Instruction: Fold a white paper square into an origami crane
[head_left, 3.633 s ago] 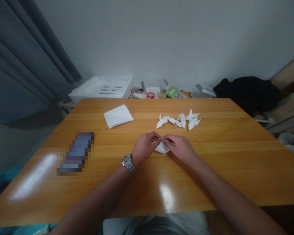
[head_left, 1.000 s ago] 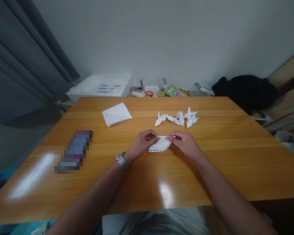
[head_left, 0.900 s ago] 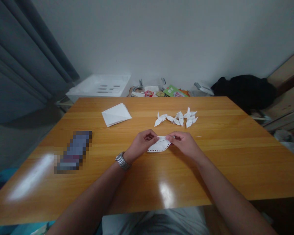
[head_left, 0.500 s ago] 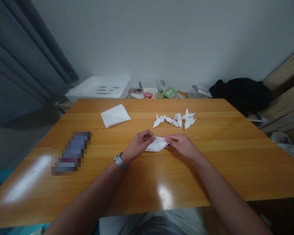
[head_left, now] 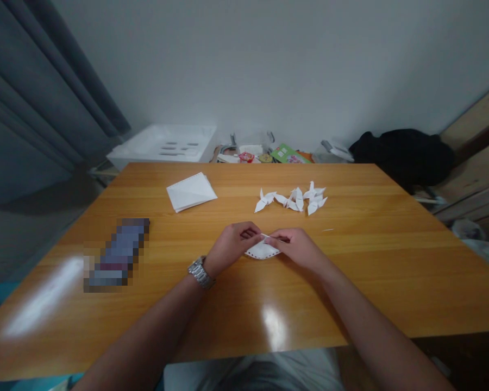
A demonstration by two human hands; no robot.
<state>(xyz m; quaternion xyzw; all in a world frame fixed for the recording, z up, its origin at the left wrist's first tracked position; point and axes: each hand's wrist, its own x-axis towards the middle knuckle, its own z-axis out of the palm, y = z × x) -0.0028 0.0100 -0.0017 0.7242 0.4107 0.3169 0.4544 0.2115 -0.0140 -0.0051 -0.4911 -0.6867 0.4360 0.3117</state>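
Observation:
Between my hands is a folded sheet of white paper (head_left: 263,251) with a row of dark holes along its near edge. My left hand (head_left: 240,240), with a metal watch on its wrist, pinches the paper's left upper part. From the other side my right hand (head_left: 295,245) grips it, thumb lying on top close to the left thumb. The fingers under the paper are hidden. Beyond the hands, several folded paper cranes (head_left: 291,200) stand in a row on the wooden table (head_left: 146,320).
A stack of white paper (head_left: 191,192) lies at the back left. Nearer, also on the left, is a blurred-out phone-like thing (head_left: 120,252). A thin paper strip (head_left: 328,229) rests right of my hands. Behind the table are a white plastic tray (head_left: 163,142) and a green packet (head_left: 287,153).
My hands have come closer together and slightly toward me. Both thumbs now meet near the paper's top, and less of its upper side shows.

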